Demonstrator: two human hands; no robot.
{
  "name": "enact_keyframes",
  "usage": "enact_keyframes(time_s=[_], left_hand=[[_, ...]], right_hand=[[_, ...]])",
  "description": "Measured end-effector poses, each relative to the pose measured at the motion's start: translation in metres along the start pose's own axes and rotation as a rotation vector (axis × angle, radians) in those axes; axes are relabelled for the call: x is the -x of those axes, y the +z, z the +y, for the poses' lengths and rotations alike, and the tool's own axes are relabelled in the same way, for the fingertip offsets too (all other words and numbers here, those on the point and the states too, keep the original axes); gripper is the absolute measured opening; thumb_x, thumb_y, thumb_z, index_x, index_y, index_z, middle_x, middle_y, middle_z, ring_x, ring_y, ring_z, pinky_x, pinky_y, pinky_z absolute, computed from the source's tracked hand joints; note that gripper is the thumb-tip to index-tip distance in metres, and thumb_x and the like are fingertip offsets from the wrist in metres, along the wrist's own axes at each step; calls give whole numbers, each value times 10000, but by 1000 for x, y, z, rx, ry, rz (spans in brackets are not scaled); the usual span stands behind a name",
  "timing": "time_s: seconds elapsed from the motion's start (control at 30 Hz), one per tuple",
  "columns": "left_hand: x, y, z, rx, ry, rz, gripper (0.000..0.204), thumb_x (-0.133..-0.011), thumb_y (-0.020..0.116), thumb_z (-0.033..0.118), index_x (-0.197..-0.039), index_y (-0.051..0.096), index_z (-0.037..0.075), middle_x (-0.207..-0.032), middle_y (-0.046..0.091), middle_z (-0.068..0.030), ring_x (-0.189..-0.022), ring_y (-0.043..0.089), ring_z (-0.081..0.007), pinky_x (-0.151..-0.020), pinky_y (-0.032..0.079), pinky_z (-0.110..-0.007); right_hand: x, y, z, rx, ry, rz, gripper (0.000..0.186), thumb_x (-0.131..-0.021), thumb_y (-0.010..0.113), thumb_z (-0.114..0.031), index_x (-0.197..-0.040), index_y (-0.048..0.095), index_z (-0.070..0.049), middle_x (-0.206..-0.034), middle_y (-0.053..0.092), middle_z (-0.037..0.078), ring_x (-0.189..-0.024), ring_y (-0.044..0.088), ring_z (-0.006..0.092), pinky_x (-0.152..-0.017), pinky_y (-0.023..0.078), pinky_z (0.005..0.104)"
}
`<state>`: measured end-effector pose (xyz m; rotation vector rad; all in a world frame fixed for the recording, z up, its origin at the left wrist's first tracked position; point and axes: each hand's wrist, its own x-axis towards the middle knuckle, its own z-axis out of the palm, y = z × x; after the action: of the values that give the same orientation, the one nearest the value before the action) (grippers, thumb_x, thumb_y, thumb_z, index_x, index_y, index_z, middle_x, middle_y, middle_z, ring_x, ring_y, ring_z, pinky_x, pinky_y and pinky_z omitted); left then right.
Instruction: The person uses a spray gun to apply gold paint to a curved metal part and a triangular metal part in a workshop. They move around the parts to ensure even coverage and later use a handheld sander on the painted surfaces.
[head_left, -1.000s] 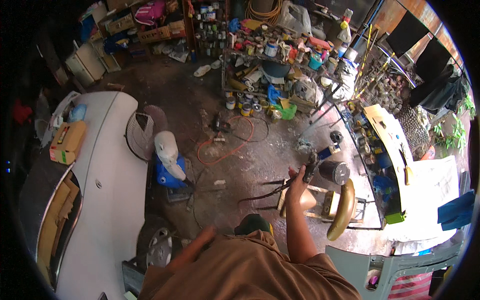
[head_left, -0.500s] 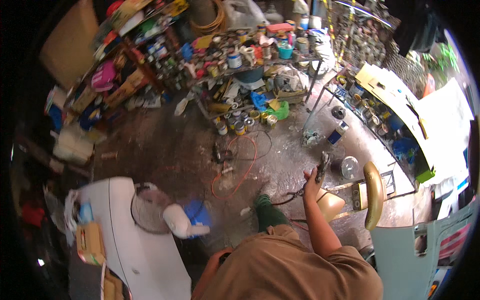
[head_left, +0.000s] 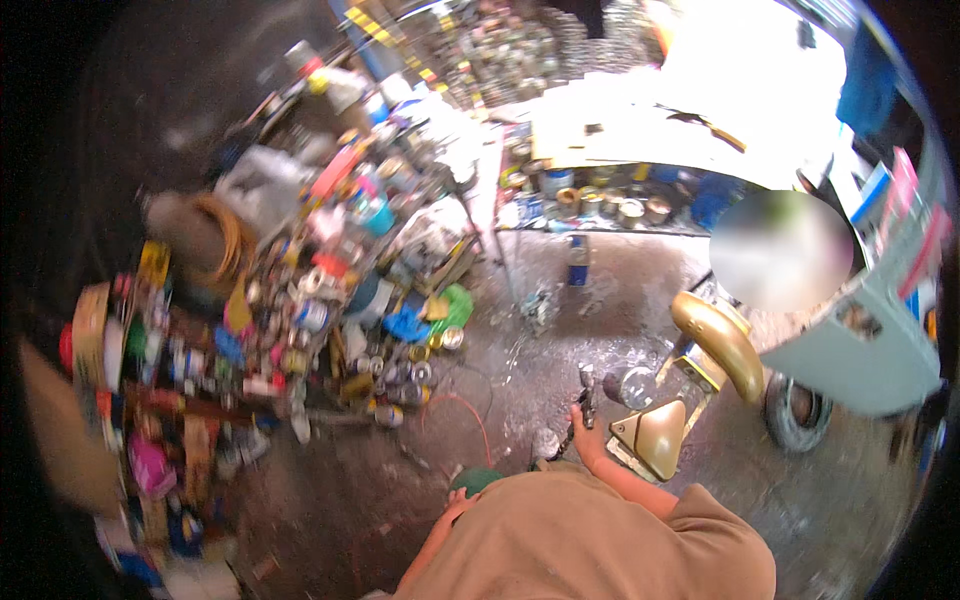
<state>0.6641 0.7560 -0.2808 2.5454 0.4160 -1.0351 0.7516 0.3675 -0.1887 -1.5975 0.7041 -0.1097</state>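
My right hand (head_left: 590,440) is closed around a dark metal spray gun (head_left: 587,400), held out in front of my body with its nozzle end pointing away. A hose seems to trail from it toward my legs. Just right of this hand lie a gold triangular side panel (head_left: 660,440) and a clear round container (head_left: 632,387). Farther right, a curved gold fender (head_left: 720,345) rests on a light frame. Down by my green trouser leg (head_left: 476,481) is my left hand (head_left: 458,503); its fingers are small and blurred, and I cannot see whether it holds anything.
Cluttered shelving with paint cans (head_left: 310,316) fills the left. A blue and white can (head_left: 578,262) stands on the floor ahead. Behind it is a paper-covered bench (head_left: 620,140). A tyre (head_left: 798,412) and a pale green body panel (head_left: 850,350) are at right. An orange hose (head_left: 470,405) crosses the floor.
My view has turned right, so the shelves swing left and the white panel at lower left is gone from sight. My right hand, still holding the spray gun, is lower and nearer my body.
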Motion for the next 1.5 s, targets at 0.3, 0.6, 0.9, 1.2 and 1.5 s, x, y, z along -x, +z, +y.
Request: enact_keyframes(time_s=[0.3,0.6,0.9,1.2,1.5], left_hand=[[-179,-177,165,-389,384,-412,875,-896,621,581,-1529,380,28,-1512,443,-275,-1468,325,-417,-1155,345,-452],[-361,-196,337,-1831,1441,-1049,583,-972,559,392,-1372,524,-30,-1226,659,-271,-1230,571,-447,-1003,469,-495],[-301,-136,492,-1785,1628,-1194,636,-942,620,325,-1468,440,17,-1426,503,-311,-1353,456,-463,-1107,395,-502],[-35,-67,478,-1355,1089,-1791,855,-940,690,243,-1605,190,49,-1533,381,-186,-1419,386,-329,-1179,307,-476],[-35,-45,420,-1658,1153,-1665,489,-989,584,295,-1345,513,-33,-1259,597,-139,-1167,545,-249,-1023,419,-402]], right_hand=[[4,13,-25,-18,-129,354,664,-989,653,-306,-1541,373,-65,-1363,603,222,-1075,689,299,-997,490,386],[34,74,-21,-400,413,1072,506,-970,691,-302,-1357,535,-14,-1045,716,134,-997,698,258,-889,531,387],[49,145,-23,-487,684,1927,501,-955,669,-417,-1294,631,-51,-1262,666,186,-1233,586,358,-1056,427,439],[-7,166,-32,-678,644,2024,459,-939,669,-408,-1219,639,-46,-1073,708,215,-1043,660,417,-888,504,475],[-37,205,-12,-426,783,2260,599,-791,706,-51,-1359,515,-52,-1280,543,242,-977,612,443,-834,522,509]])
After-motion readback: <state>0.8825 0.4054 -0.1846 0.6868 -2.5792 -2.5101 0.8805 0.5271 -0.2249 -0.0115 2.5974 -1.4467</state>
